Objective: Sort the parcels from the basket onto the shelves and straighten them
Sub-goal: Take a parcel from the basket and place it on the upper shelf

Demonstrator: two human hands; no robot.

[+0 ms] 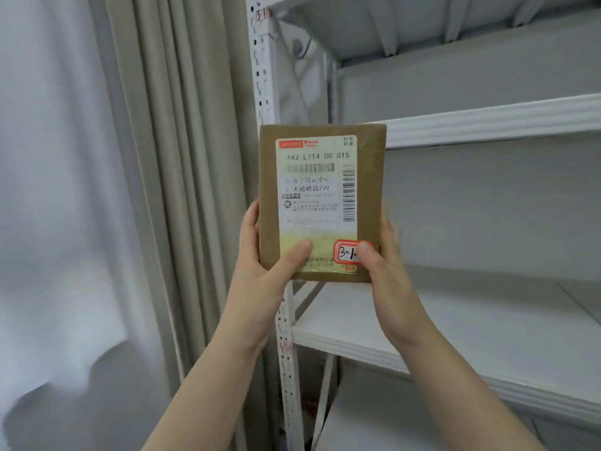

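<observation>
Hands: left hand (270, 258) and right hand (388, 268) are being clamped on the parcel (370, 190).
Parcel: being held upright, dead centre.
Progress: judged unplaced; shelf (455, 320) at 4 o'clock is being faced.

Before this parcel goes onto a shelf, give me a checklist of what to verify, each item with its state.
1. Grip: left hand and right hand both hold the parcel at its lower corners, thumbs on the front: ok.
2. Parcel upright, shipping label facing the camera: ok.
3. Red sticker code readable in full: not ok; the right thumb covers what follows "3-1-".
4. Bare room on the shelf board beside the parcel: ok.
5. Marks on the upright post matching that code: cannot tell, too blurred.
</observation>
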